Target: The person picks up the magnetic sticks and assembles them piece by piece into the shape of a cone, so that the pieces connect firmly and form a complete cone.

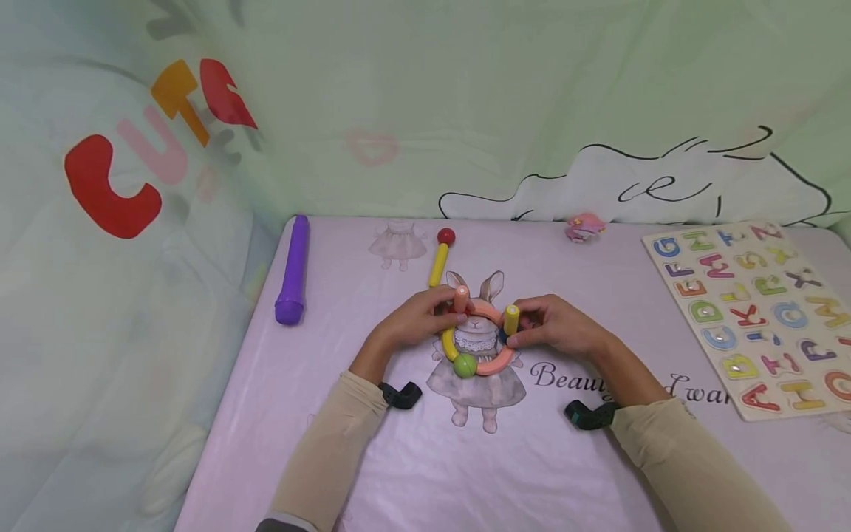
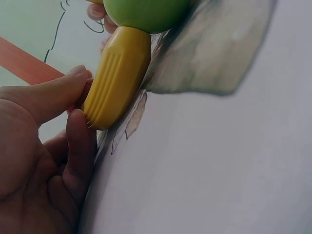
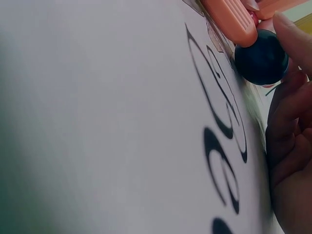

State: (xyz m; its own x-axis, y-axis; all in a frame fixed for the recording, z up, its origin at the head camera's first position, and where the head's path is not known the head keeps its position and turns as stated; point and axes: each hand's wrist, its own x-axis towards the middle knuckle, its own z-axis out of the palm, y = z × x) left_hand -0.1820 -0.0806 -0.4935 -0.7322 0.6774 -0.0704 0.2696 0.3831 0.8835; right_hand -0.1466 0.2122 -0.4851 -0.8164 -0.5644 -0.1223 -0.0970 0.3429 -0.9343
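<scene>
A ring of curved magnetic sticks and balls lies on the rabbit print. It has a yellow curved stick [image 1: 449,344], a green ball [image 1: 465,365] and orange curved sticks [image 1: 495,362]. At its upper left, my left hand [image 1: 414,319] pinches a mostly hidden red ball, from which an orange stick [image 1: 461,298] rises. On the opposite side my right hand [image 1: 561,325] holds a dark blue ball [image 3: 262,57] between thumb and fingers. Above that ball stands a yellow stick [image 1: 511,319]. The left wrist view shows the yellow curved stick [image 2: 118,78] meeting the left fingertips.
Beyond the left hand lies a yellow stick [image 1: 439,264] with a red ball [image 1: 446,236] at its end. A purple toy microphone [image 1: 292,273] is at the left edge, a small pink toy [image 1: 585,227] at the back, and an alphabet puzzle board [image 1: 728,355] on the right.
</scene>
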